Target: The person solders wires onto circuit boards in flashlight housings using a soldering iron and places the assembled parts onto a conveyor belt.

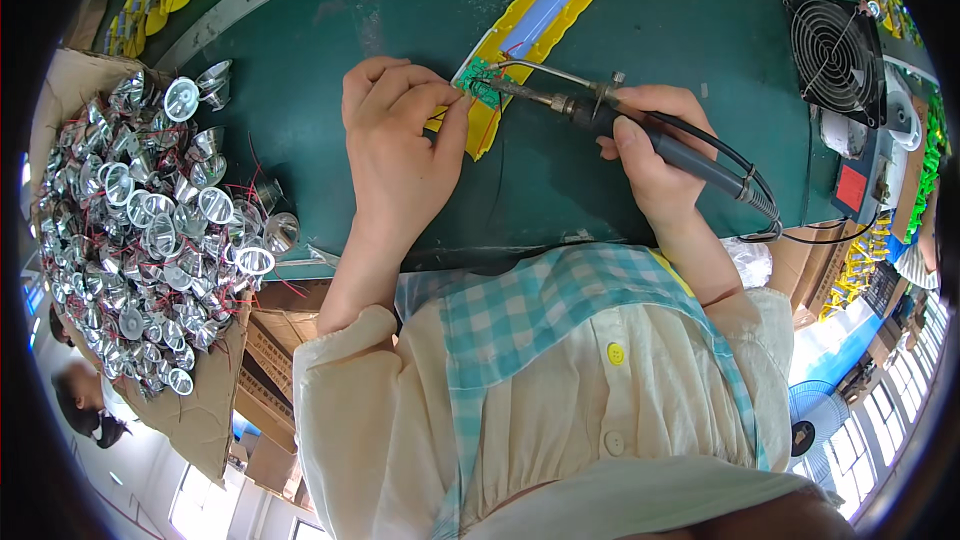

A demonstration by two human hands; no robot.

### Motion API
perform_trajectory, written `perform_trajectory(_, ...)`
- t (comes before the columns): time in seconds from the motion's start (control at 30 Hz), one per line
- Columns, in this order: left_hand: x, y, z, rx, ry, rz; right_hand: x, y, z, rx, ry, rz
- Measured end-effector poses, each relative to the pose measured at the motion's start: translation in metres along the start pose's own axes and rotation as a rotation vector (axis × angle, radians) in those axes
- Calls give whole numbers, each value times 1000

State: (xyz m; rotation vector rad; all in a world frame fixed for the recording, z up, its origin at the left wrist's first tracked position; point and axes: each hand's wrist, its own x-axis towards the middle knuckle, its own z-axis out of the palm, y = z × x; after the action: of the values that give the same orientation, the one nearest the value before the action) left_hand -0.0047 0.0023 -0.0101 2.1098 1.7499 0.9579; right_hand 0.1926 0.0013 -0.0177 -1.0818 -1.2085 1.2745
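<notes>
Here, at the far left, a cardboard box (pixel 205 410) holds a heap of shiny silver reflector cups (pixel 150 230) with thin red wires trailing among them; a few cups spill onto the green table (pixel 300 90); right of them, the person's left hand (pixel 395 140) rests on the table, its fingers closed in a pinch on the near end of a long yellow plastic casing (pixel 520 45), steadying a small green circuit board (pixel 478 83) seated there; a pale blue cylindrical cell lies in the casing's far part; the board looks light, stiff and fragile, best held by its edges or by the casing, as it is now; further right, the right hand (pixel 650 145) is wrapped closed around the dark handle of a soldering iron (pixel 590 110), whose metal tip touches the board; its black cable loops off right; at the far right stand a small black fan (pixel 838 55) and a grey box.
</notes>
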Motion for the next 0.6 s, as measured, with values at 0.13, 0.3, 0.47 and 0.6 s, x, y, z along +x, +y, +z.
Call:
perform_trajectory(0.13, 2, 1, -1, -8, -16, -23, -1, 1, -2, -31, -13, -20)
perform_trajectory(0.3, 3, 3, -2, -10, -53, -56, -2, -1, -7, 94, 39, -4)
perform_trajectory(0.47, 2, 2, -3, 0, -81, -66, -1, -1, -6, 95, 28, -34)
perform_trajectory(0.6, 6, 10, -7, 0, -97, -19, -1, -2, -10, 110, 49, -37)
